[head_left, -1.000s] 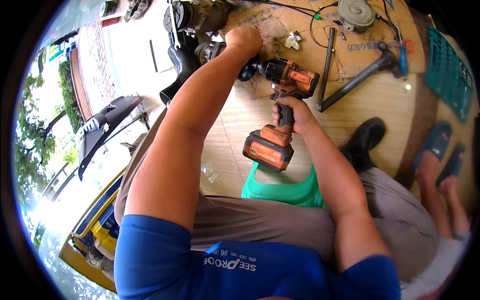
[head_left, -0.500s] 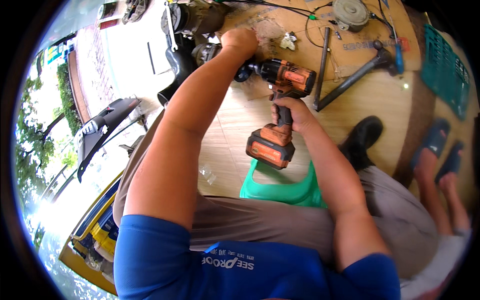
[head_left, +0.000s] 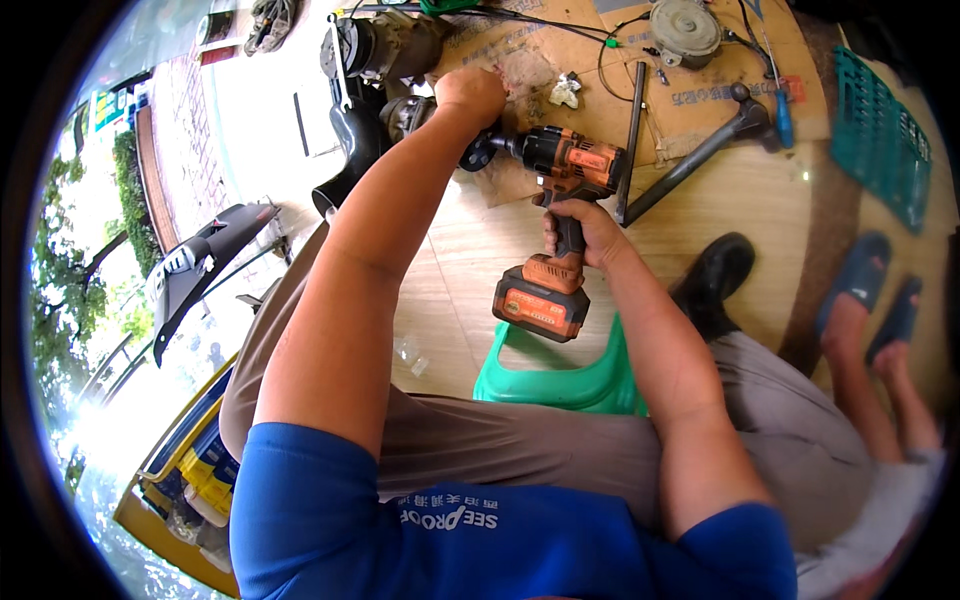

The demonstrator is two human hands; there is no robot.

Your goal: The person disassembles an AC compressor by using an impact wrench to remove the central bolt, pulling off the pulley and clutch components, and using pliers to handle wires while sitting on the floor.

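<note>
1. Cardboard sheet (head_left: pixel 720 80): laid on the floor (head_left: pixel 440 310), carries loose parts and tools. Work looks partway: pieces lie apart, none tidied away.
2. Orange-and-black power driver (head_left: pixel 572 170): in the right grip, above the floor by the cardboard's near edge, nose toward the black round part. Lined up, by the look of it; can't tell if it's spinning.
3. Dark metal housing (head_left: pixel 400 45): lies beyond the left forearm. Can't judge how much of it is done.
4. Long-handled hammer (head_left: pixel 695 165): right of the driver, not in use.
5. Grey drum-shaped part (head_left: pixel 685 32): far side of the cardboard, separate, nobody on it.
6. Right grip (head_left: pixel 595 230): wrapped around the driver handle. Trigger finger unclear.
7. Left grip (head_left: pixel 472 95): curled, fingers hidden; can't tell what it holds, if anything.
8. Black round part (head_left: pixel 478 152): at the driver's nose, just below the left grip. Fastener not visible, so this step reads as unfinished.
</note>
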